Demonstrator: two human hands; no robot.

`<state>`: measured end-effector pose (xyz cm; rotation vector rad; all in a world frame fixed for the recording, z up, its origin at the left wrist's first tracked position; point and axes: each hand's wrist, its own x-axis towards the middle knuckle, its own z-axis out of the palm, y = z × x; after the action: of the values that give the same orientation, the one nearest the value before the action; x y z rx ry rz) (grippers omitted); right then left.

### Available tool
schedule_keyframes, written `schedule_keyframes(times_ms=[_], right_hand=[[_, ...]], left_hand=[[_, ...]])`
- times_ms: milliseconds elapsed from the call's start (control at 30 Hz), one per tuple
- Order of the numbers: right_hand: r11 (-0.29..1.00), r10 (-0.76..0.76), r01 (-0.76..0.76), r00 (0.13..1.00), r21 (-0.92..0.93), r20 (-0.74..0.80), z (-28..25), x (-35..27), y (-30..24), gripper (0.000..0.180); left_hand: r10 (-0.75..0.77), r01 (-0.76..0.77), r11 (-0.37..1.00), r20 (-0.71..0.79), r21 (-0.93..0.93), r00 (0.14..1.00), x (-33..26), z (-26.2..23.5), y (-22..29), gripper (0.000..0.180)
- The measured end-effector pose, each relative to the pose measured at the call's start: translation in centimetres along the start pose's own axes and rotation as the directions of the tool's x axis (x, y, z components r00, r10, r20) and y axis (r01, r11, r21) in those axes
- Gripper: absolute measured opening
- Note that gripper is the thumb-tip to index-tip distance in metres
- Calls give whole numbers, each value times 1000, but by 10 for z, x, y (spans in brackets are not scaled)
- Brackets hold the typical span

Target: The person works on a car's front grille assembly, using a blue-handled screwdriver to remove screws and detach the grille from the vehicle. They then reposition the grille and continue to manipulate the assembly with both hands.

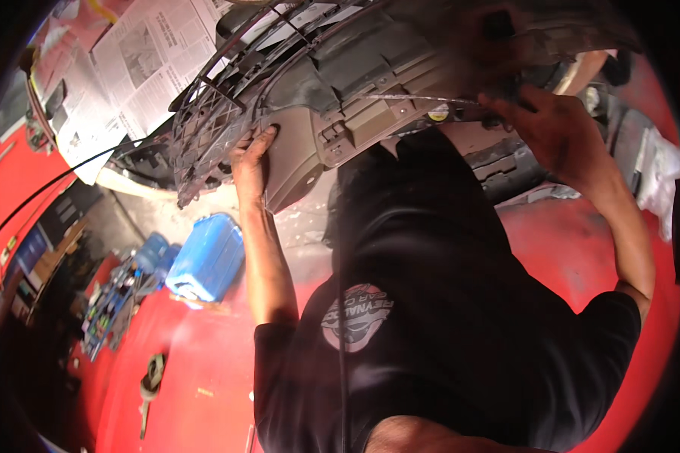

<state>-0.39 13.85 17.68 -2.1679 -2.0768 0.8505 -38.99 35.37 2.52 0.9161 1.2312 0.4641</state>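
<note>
A dark plastic car bumper cover (370, 113) with a lattice grille (211, 113) spans the upper part of the head view, its inner side with clips and slots facing me. My left hand (251, 162) grips its lower left edge, thumb on the near face and the other fingers hidden behind the grille. My right hand (555, 136) is closed at the right, below the bumper cover. From it a long thin metal rod (423, 97) reaches left across the cover; its kind and handle are unclear in the shadow and blur.
Newspaper sheets (143, 64) lie at the upper left, beside a thin black cable (60, 177). A blue plastic box (208, 257) and scattered tools (117, 309) are on the left. A metal tool (151, 385) lies on the red floor (204, 370). Clear plastic wrap (657, 177) hangs at right.
</note>
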Motion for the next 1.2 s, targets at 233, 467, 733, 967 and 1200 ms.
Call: schedule_keyframes(times_ms=[233, 467, 733, 967, 1200], right_hand=[[983, -184, 184, 983, -6, -20, 20, 19, 37, 51], [971, -211, 213, 977, 107, -25, 32, 25, 47, 45], [957, -192, 198, 980, 213, -50, 48, 24, 46, 45], [971, -240, 240, 964, -13, -116, 35, 15, 29, 45], [949, -314, 308, 941, -72, -125, 10, 25, 27, 42]], left_hand=[[-31, 33, 994, -19, 108, 999, -9, 21, 14, 44], [-57, 65, 991, -73, 119, 996, -9, 22, 10, 43], [-144, 153, 981, -76, 120, 987, -4, 13, 11, 32], [-77, 89, 990, -104, 109, 992, 2, 1, -2, 31], [-56, 68, 983, -74, 172, 996, 9, -3, -6, 35]])
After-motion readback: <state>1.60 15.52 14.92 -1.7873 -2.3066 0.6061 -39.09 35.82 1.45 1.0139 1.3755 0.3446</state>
